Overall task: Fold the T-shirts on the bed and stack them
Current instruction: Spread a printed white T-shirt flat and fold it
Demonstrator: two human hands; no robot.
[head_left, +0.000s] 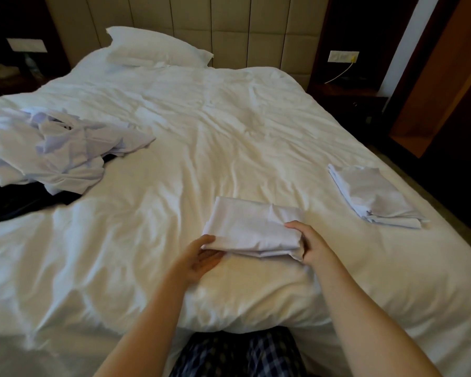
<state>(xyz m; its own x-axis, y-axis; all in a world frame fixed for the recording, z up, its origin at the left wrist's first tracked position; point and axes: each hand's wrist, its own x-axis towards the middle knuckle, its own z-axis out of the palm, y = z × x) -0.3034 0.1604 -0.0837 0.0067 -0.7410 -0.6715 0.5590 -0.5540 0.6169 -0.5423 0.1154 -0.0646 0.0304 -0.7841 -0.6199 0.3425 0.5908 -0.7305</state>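
Head view showed us holding the folded T-shirt (252,229), a soft white rectangle, at the near middle of the rumpled bed (229,131), left hand (201,258) pinching its near-left corner, right hand (313,242) clasping its right end, a folded stack (373,197) lying right and a crumpled pile (52,151) left.

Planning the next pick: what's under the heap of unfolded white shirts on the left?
A dark garment pokes out beneath the white heap, lying on the duvet. How far it runs under is hidden.
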